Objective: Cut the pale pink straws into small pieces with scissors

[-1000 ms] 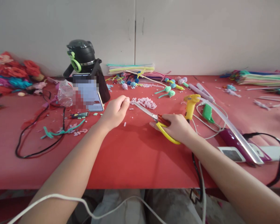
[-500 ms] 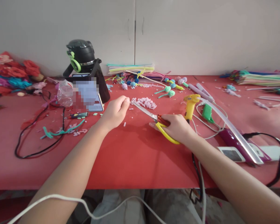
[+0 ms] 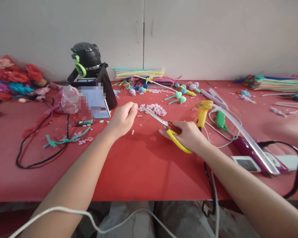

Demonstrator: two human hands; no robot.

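My left hand (image 3: 125, 117) is closed in a pinch at the middle of the red table; whatever its fingertips hold is too small to make out. My right hand (image 3: 186, 134) grips yellow-handled scissors (image 3: 175, 138), their blades pointing left toward the left fingertips. A small pile of pale pink cut pieces (image 3: 156, 109) lies just behind the blades. One loose piece (image 3: 132, 132) rests on the table nearer to me, below the left hand.
Right of my right hand stand a yellow glue gun (image 3: 202, 114) and a purple device (image 3: 245, 150). A phone (image 3: 101, 109) leans on a black flask (image 3: 86, 59) at left. Pipe cleaners (image 3: 139, 73) lie along the back. Cables cross both sides.
Both hands stay almost in place. The scissors have shifted very slightly, their tips a touch to the right of the left fingertips.
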